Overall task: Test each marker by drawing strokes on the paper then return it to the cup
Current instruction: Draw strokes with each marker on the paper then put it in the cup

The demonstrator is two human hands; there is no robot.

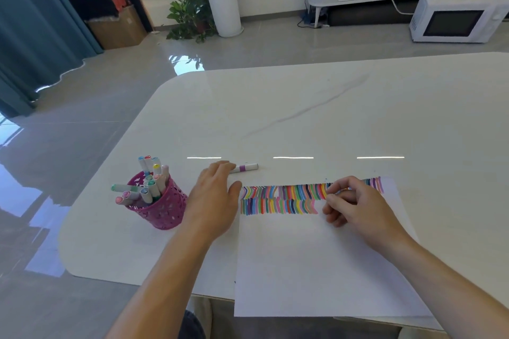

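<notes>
Two rows of coloured strokes (289,198) run along the top of the paper (316,261), and the lower row stops about halfway, so I judge most of the testing is done. One marker (245,167), white with a purple band, lies flat on the table (303,107) just beyond the paper's top left corner. It is apart from the pink cup (162,209), where the other markers (148,187) stand bunched. The left hand (214,198) reaches over it with fingers nearly straight, their tips covering the marker's near end; it has no grip on anything yet. The right hand (358,206) rests on the paper by the end of the lower row, fingers curled in, thumb and forefinger close together. Whether it pinches something small I cannot tell from here. The step looks to be taking up that loose marker. To do it well, the left fingers should close round the middle of the barrel rather than its end, since a round barrel on so glossy a top will likely roll if nudged. The right hand does well to pin the sheet, which seems to reach past the table's near edge and could slide. If the marker goes to the cup, it should be eased into a gap, because the cup is crowded and a shove may tip it.
</notes>
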